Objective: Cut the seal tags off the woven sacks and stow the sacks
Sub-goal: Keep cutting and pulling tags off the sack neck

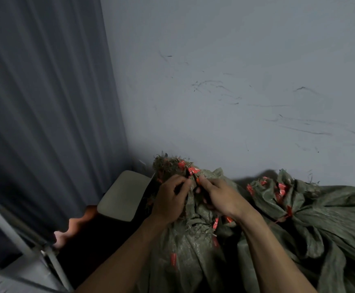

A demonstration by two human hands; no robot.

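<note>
1. At the far left a dark pleated curtain (45,102) is hanging down to the floor, with 1 pale metal frame (24,235) running along its near side.
2. 1 grey padded seat (123,195) is sitting just right of the curtain, touching the left edge of the sack pile.
3. 2 bunched heaps of green woven sacks are showing: the near heap (185,246) is lying under both hands, and the right heap (324,212) is spreading to the right edge of view, the 2 touching low down.
4. Red seal tags are dotting both heaps; they are too many and too blurred to count exactly, at least 6 on each.
5. The left hand (170,199) is curling its fingers tightly around the gathered neck of the near heap, just left of 1 red seal tag (193,171) at the top.
6. The right hand (221,199) is closing partway, thumb and forefinger pinching a thin dark tool with an orange part (197,180) that is pointing up at that tag; I cannot tell what tool it is.
7. The 2 hands are almost touching at the fingertips.
8. The grey scuffed wall (235,81) is standing right behind the sacks, leaving no room on the far side; dark open floor (100,240) is lying near left, between frame and sacks.
</note>
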